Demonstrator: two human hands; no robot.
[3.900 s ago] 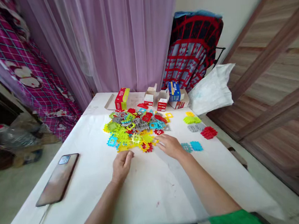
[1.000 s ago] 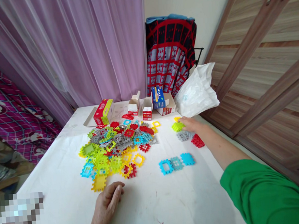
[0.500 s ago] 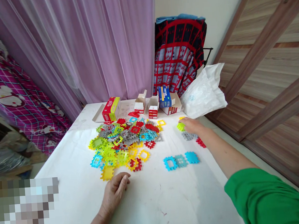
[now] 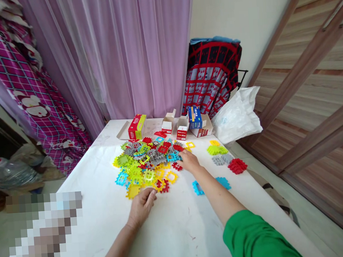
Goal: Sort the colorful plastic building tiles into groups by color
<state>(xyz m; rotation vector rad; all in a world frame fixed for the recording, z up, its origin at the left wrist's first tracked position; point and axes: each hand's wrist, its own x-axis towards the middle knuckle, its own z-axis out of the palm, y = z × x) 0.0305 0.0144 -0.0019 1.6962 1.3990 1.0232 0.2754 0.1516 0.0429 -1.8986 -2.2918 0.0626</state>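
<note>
From my remote seat, I'm seeing most of the plastic waffle tiles lying in one big mixed heap [image 4: 144, 163] on the white table [image 4: 178, 229], with colours jumbled together. Only a small share is sitting apart on the right: yellow tiles [image 4: 214, 142], lime tiles [image 4: 217, 150], grey tiles [image 4: 218, 160] and red tiles [image 4: 237, 165] are forming separate little clusters, while blue tiles [image 4: 223, 183] are lying nearer me, partly behind the right forearm. So, going by how things lie, a few colours are grouped and the bulk remains unseparated.

The right hand [image 4: 189, 161] is reaching onto the heap's right edge, its fingers [image 4: 181, 155] extended just beside a blue tile [image 4: 172, 157]. The view here is poor, so I can't tell whether they're pinching anything. The left hand [image 4: 142, 209] is resting palm down at the heap's near edge, fingers loosely open and holding nothing, right by a yellow tile [image 4: 133, 191]. Behind the heap, a red box [image 4: 137, 127], a blue box [image 4: 194, 117] and opened white boxes [image 4: 168, 124] are standing along the table's far end.
</note>
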